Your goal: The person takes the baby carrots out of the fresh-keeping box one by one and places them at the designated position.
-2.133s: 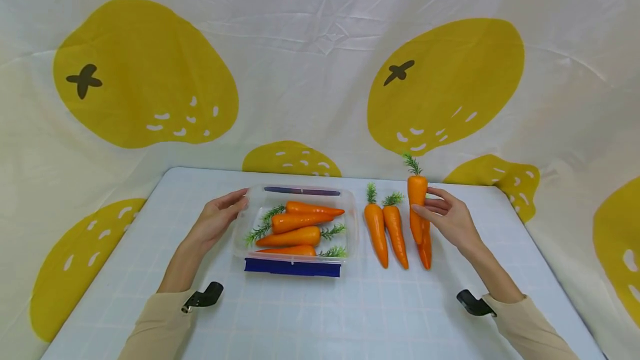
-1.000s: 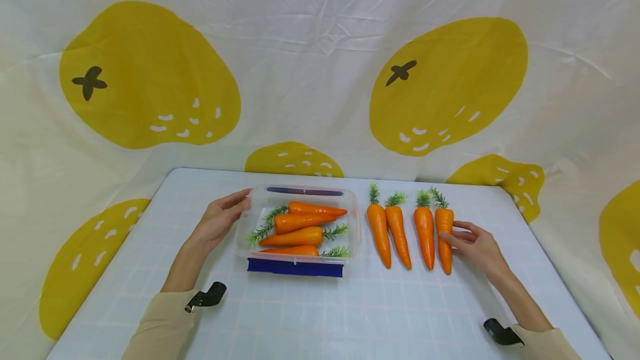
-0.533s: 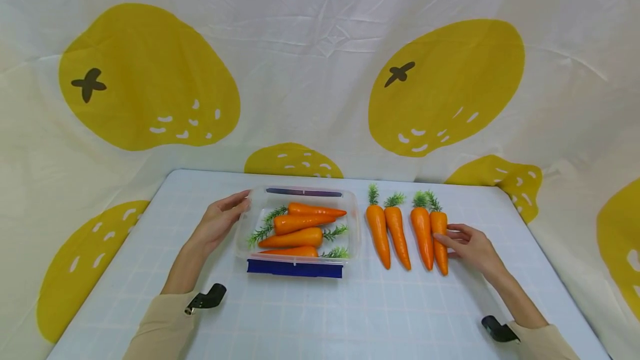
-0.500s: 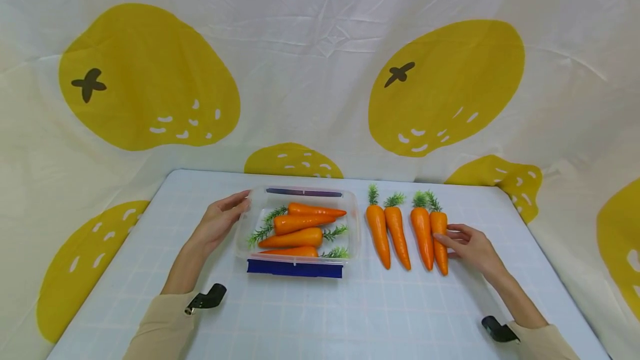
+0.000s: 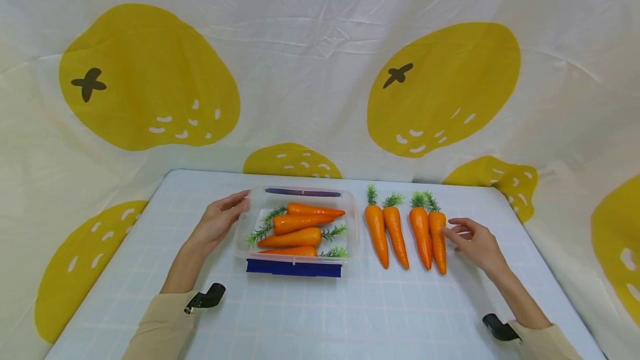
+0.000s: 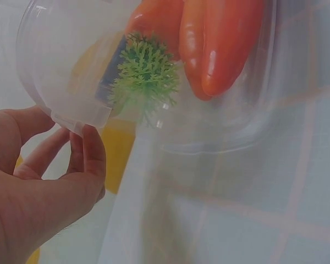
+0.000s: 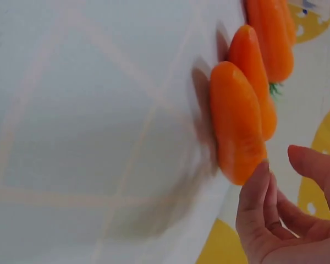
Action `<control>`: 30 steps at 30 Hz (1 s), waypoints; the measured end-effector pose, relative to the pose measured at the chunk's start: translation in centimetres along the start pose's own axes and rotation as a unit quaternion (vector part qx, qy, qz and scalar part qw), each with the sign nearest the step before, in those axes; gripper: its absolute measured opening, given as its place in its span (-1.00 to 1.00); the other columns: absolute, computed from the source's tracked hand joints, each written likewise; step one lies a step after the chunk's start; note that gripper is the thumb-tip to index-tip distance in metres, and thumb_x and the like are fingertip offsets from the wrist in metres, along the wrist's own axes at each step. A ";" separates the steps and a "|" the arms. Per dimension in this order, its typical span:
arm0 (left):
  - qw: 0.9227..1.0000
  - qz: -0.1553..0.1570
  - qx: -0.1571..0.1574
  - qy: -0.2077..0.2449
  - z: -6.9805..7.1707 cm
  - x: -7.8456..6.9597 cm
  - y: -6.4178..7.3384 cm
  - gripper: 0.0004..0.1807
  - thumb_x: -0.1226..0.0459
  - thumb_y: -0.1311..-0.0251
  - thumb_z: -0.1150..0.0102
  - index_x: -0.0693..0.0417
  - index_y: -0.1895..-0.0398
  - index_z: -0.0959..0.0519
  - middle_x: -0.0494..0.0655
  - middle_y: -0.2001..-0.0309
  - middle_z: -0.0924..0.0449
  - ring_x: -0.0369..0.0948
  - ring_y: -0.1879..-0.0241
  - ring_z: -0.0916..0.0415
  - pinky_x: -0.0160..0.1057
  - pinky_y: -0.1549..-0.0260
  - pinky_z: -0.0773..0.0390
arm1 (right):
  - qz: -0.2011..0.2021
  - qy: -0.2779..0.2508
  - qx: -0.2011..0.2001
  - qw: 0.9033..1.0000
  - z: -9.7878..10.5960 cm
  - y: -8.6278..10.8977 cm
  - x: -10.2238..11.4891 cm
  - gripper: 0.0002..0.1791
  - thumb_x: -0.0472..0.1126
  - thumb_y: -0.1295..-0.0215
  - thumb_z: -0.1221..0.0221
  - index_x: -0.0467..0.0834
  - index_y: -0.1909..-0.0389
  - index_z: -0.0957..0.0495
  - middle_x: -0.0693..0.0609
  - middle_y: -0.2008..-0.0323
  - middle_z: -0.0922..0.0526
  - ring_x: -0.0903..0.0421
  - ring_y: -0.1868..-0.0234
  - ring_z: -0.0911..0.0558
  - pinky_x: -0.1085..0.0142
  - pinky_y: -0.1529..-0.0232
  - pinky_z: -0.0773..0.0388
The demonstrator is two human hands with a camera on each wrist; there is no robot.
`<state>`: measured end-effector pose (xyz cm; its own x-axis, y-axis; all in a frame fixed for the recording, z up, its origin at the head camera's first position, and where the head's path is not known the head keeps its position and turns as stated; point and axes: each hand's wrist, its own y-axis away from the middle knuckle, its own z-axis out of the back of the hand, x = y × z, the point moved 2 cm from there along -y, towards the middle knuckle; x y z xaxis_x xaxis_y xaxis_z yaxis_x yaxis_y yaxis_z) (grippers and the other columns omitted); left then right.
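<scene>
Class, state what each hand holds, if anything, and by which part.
Left hand: the clear, rectangular plastic box, held at its left edge. Right hand: nothing; it is beside the rightmost orange, tapered carrot.

Beneath the left hand (image 5: 218, 222) and right hand (image 5: 476, 244), a pale bluish tabletop (image 5: 300, 318) with faint pinkish grid lines. Ahead of both, a creased white cloth (image 5: 305, 82) with large yellow fruit prints (image 5: 155, 65), one beyond each hand, dark-crossed and white-flecked.
</scene>
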<state>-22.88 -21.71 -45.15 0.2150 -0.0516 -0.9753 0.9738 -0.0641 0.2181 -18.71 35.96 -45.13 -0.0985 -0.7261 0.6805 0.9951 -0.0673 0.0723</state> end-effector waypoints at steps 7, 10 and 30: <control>1.000 0.004 0.004 -0.004 0.1 -0.1 0.1 -0.32 0.07 -0.49 -0.16 0.13 -0.56 -0.28 0.06 -0.53 -0.24 -0.30 -0.29 -0.31 -0.07 -0.50 -0.15 | 0.054 -0.008 0.000 0.999 0.3 -0.2 2.3 -0.45 -0.03 -0.52 -0.20 -0.41 -0.26 -0.47 -0.31 0.01 -0.65 -0.19 0.09 -0.69 0.47 0.24 -0.66; 1.000 0.005 0.004 -0.007 0.1 -0.2 0.1 -0.32 0.06 -0.49 -0.16 0.11 -0.57 -0.28 0.05 -0.53 -0.25 -0.31 -0.28 -0.31 -0.08 -0.50 -0.16 | 0.075 -0.004 0.001 0.997 0.4 -0.4 3.4 -0.50 -0.07 -0.53 -0.19 -0.40 -0.24 -0.50 -0.31 -0.01 -0.67 -0.21 0.02 -0.68 0.54 0.20 -0.61; 0.999 0.004 0.002 -0.033 0.3 -0.4 -0.1 -0.34 0.05 -0.49 -0.17 0.10 -0.54 -0.32 0.09 -0.46 -0.32 -0.28 -0.13 -0.39 -0.46 -0.16 -0.43 | 0.176 0.004 0.055 0.983 -1.2 -2.1 11.7 -0.66 -0.18 -0.50 -0.22 -0.32 -0.14 -0.58 -0.19 0.02 -0.71 -0.15 -0.01 -0.67 -0.06 -0.10 -0.63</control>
<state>-23.09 -21.93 -44.78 0.2182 -0.1174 -0.9688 0.9716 -0.0670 0.2270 -21.95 26.83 -38.18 0.2531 -0.6968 0.6711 0.9605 0.2642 -0.0879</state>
